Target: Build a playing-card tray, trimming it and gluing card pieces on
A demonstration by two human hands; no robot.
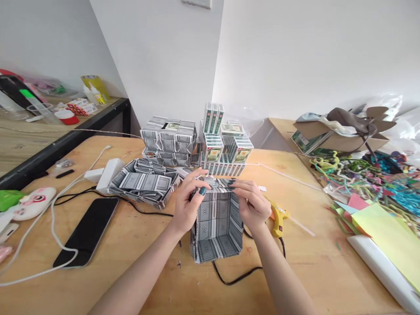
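Two hands: I watch the left hand (185, 204) and the right hand (253, 204) from the head view, both at one box made of cards, bare forearms reaching in from below.
Left fingers: closed on the upper rim, thumb inside, forefinger across the top.
Right fingers: bent and closed on the same rim, at its other end.
Card box (216, 218): between and below the fingers, its open side facing me, walls covered in grey patterned cards.
Glue gun (279, 218): yellow, just right of the right fingers, partly hidden by that hand; a clear stick (302, 225) lies to its right.
Black cable (238, 278): loops below the fingers, beneath the card box's lower edge.
Card tray (162, 202): left of the left fingers, with strips of cards inside.
Card block (169, 142): beyond the left fingers, behind the tray.
Card packs (213, 151): beyond the fingers, stacked upright and flat, green and white.
Phone (87, 232): dark screen up, well left of the fingers, a white cable (69, 250) across its lower corner.
Coloured paper (383, 232): well right of the fingers.
Counter (328, 271): light wood, under all of this.
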